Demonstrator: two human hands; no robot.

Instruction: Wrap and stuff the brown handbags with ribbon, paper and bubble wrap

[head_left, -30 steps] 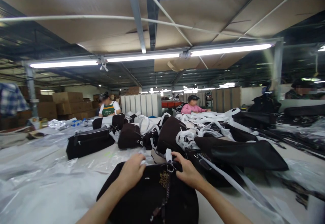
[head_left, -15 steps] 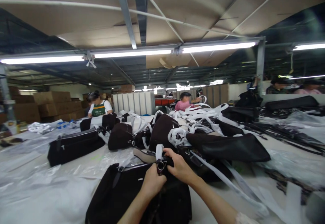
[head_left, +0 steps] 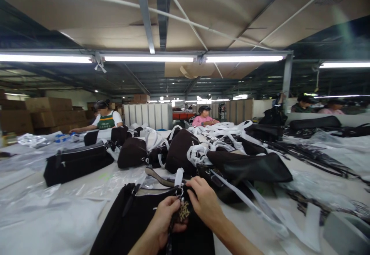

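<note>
A black handbag (head_left: pixel 141 212) lies on the table right in front of me. A metal ring (head_left: pixel 179 191) sits at its top edge, with white wrapping (head_left: pixel 179 176) around the handle end above it. My left hand (head_left: pixel 166 218) is closed on a leopard-print charm (head_left: pixel 184 211) that hangs below the ring; a dark strap runs down from the same hand. My right hand (head_left: pixel 206 201) has its fingers bent over the bag's top edge, just right of the ring. Its fingertips are partly hidden. Behind the ring, the beige-lined handle (head_left: pixel 160 178) curves off to the left.
More black bags (head_left: pixel 78 164) with white-wrapped straps crowd the table's middle. Clear plastic (head_left: pixel 46 216) covers the left side. A grey box (head_left: pixel 345 232) stands at the right. Across the table, a person in a green apron (head_left: pixel 106 120) and another in pink (head_left: pixel 204 119) are at work.
My left hand has turned, and the leopard-print charm now shows between its fingers. My right hand's fingers have shifted and lie more over the bag's edge. The view has moved slightly.
</note>
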